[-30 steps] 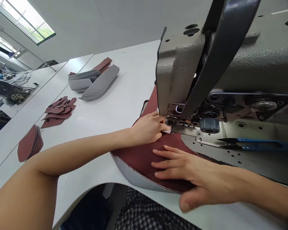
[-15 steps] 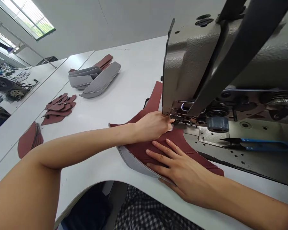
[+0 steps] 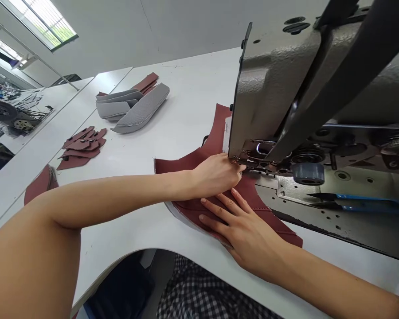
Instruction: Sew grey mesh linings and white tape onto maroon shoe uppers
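A maroon leather-like panel (image 3: 194, 156) with a grey backing lies under the head of a sewing machine (image 3: 269, 88). Seams run across its right part. My left hand (image 3: 217, 176) is on the panel, close to the needle area. Its fingers are curled together, and the machine head hides their tips, so what they pinch cannot be made out. Just below, my right hand (image 3: 246, 230) rests flat on the panel, fingers spread, near its front edge. A narrow white strip (image 3: 226, 135) shows beside the machine head on the panel's upper arm.
Blue-handled thread snips (image 3: 362, 201) lie on the machine bed at right. Grey curved pieces (image 3: 142, 110), small maroon pieces (image 3: 83, 148) and a maroon stack (image 3: 40, 184) are on the white table (image 3: 126, 235). Its front edge curves inward before my lap.
The panel has turned and shifted slightly under the machine, its left corner now higher. Both hands have moved slightly with it. The whole view has also shifted a little.
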Demonstrator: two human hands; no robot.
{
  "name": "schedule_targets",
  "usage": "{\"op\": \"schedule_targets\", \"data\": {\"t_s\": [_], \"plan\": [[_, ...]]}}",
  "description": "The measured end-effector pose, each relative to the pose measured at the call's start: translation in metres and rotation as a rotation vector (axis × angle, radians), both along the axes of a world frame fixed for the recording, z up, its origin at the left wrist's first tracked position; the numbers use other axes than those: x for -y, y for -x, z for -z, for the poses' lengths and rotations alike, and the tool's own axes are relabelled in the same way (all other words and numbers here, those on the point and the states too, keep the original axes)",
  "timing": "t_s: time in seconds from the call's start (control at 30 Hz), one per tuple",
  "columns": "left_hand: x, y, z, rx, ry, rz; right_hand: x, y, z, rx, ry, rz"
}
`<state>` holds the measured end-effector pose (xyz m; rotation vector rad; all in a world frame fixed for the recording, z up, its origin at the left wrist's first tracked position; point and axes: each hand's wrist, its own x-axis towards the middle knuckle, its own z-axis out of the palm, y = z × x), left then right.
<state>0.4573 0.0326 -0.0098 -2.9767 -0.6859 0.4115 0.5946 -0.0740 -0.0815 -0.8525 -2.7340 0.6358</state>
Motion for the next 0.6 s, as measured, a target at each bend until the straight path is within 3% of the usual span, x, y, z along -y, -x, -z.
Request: {"op": "schedule_targets", "data": {"t_s": [0.17, 0.33, 0.6], "plan": [[-0.009, 0.008, 0.007, 0.008, -0.021, -0.004, -0.003, 0.002, 0.003, 0.014, -0.030, 0.027], [-0.015, 0.020, 0.017, 0.166, 0.002, -0.012, -0.001, 0.005, 0.005, -0.008, -0.102, -0.003], [0.003, 0.002, 0.008, 0.067, -0.079, -0.055, 0.003, 0.054, 0.001, 0.097, -0.069, 0.235]]}}
